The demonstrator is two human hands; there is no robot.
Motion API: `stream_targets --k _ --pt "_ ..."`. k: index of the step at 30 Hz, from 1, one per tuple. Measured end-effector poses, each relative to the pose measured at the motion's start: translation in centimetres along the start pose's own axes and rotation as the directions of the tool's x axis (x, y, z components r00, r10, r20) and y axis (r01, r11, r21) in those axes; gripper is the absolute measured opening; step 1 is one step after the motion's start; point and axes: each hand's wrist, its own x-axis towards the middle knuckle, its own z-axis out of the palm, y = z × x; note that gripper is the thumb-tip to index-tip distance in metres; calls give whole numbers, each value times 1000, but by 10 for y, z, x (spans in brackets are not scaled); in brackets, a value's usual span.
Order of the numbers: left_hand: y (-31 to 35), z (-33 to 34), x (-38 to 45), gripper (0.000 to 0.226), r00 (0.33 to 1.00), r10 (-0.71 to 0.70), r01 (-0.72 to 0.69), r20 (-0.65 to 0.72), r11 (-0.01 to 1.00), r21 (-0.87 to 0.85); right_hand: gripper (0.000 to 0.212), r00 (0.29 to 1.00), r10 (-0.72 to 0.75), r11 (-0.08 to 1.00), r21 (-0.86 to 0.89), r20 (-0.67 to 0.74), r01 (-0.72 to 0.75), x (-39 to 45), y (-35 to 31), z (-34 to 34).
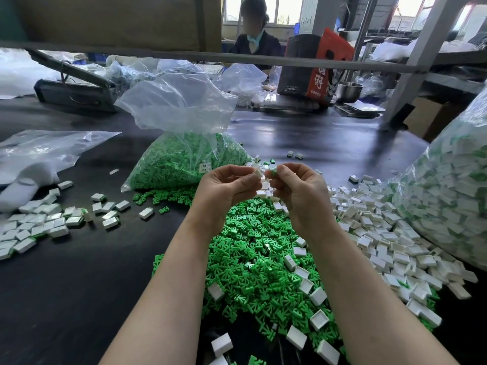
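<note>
I am holding both hands raised side by side over the middle of the black table (79,299), palms turned towards me. My left hand (229,189) is pinching a small white cap (257,173) between thumb and forefinger, with the other fingers curling loosely into the palm. My right hand (297,191) is pinching a green clip (274,172) at its fingertips in the same way. Most of the clip is hiding behind the thumb, so I cannot tell which way it is turned. The cap and the clip are sitting just beside each other at the tips of the two hands, and I cannot tell whether they are touching. Both are hanging above the pile of green clips (263,264) that is lying under my wrists and forearms. A heap of white caps (382,233) is spreading out to the right of that pile, running up against a large bag (453,196) filled with white and green parts. Beyond my hands a clear bag (184,159) of green clips is standing open. Off to the left, white-and-green pieces (39,225) are lying scattered. Across the table a person (254,43) is sitting near a red carton (316,67) and a metal bowl (349,90).
</note>
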Motion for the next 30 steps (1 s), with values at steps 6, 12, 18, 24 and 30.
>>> stream_targets --k 6,12,18,24,30 --pt "0 -2 1 23 1000 -2 2 -7 1000 -19 16 991 -114 969 -209 74 128 -1 1 -4" --pt "-1 -6 2 22 1000 13 -13 -11 1000 -17 15 978 -185 925 -320 93 206 0 3 -3" --pt "-1 -4 0 17 1000 24 -24 -15 999 26 15 973 -209 914 -335 94 229 1 5 -4" --pt "0 -4 1 17 999 47 -45 -25 996 76 13 966 -239 877 -405 97 258 2 6 -3" --pt "-1 -6 1 14 995 97 -96 -6 990 104 12 966 -225 866 -430 124 257 2 7 -4"
